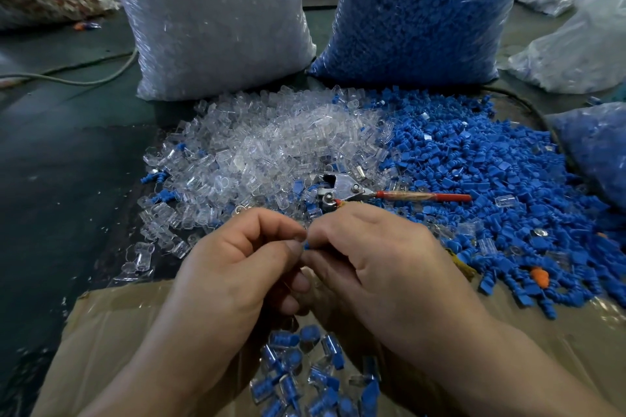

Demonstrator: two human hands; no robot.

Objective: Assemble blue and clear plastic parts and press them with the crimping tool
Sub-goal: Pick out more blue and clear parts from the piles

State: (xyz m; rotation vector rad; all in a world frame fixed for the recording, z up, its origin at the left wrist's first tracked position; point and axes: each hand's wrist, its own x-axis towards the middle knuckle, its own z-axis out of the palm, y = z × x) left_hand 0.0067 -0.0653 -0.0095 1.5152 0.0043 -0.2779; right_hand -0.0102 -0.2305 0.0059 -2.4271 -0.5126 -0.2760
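Pinching a blue part between left hand and right hand fingertips above the box, fitting stage; next, reach the crimping tool lying on the piles.

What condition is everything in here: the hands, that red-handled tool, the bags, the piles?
Left hand: grip pinched shut on a part.
Right hand: pinching the blue part.
Crimping tool: lying unused on the piles.
Clear bag: upright, full.
Blue bag: upright, full.
Assembled pieces: heaped in the cardboard box.
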